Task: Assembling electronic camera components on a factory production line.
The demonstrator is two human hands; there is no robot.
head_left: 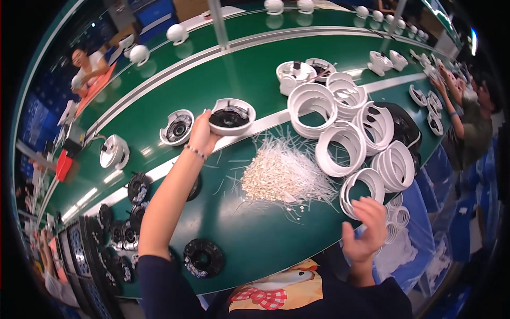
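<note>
My left hand [203,134] reaches far across the table and grips the left edge of a white round housing [249,114] with a black ring-shaped part [229,118] inside. Left of that hand lies a similar white housing [168,137] with a black insert. Near the table's front edge, my right hand [366,229] is held with thumb and fingers apart, nothing in it. Just beyond it stand stacks of white plastic rings [348,190]. Between my arms spreads a heap of thin white cable ties [281,173]. One black ring-shaped part [204,258] lies close to my body.
More black ring parts [139,187] crowd the left, beside a dark rack [79,250]. A white housing [114,152] sits at the far left, others [295,71] beyond the rings. A black bag [398,125] is behind the rings. A co-worker [475,114] works at the right.
</note>
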